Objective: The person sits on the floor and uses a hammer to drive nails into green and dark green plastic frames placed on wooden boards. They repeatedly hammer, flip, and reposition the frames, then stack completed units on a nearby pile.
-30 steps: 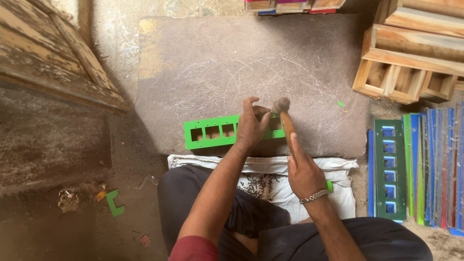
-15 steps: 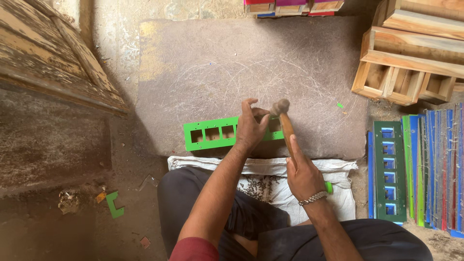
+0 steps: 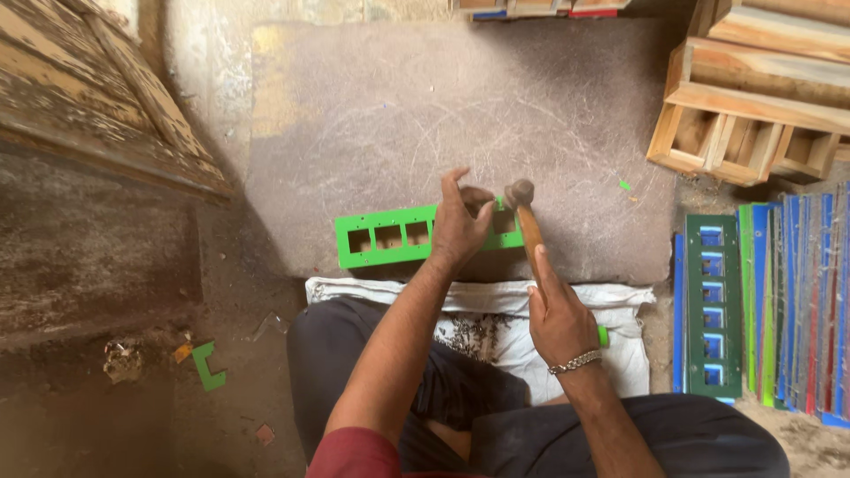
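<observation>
Bright green flat strip with a row of square cut-outs [image 3: 390,237], long axis left to right, tilted slightly up toward the right, flat on a scuffed grey stone slab [image 3: 398,115]. Pinned at its right end by the left hand [image 3: 460,221], fingers pressed down. Wooden-handled hammer [image 3: 529,226] clamped in the right hand [image 3: 558,319], head just beside the left fingertips. White sack [image 3: 496,319] spread over the lap. Right: open wooden crate frames [image 3: 744,133], compartments showing nothing inside; stacked green and blue strips [image 3: 761,310].

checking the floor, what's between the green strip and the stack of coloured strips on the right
In the head view, the hammer and bare stone slab lie between the green strip and the coloured stack.
</observation>
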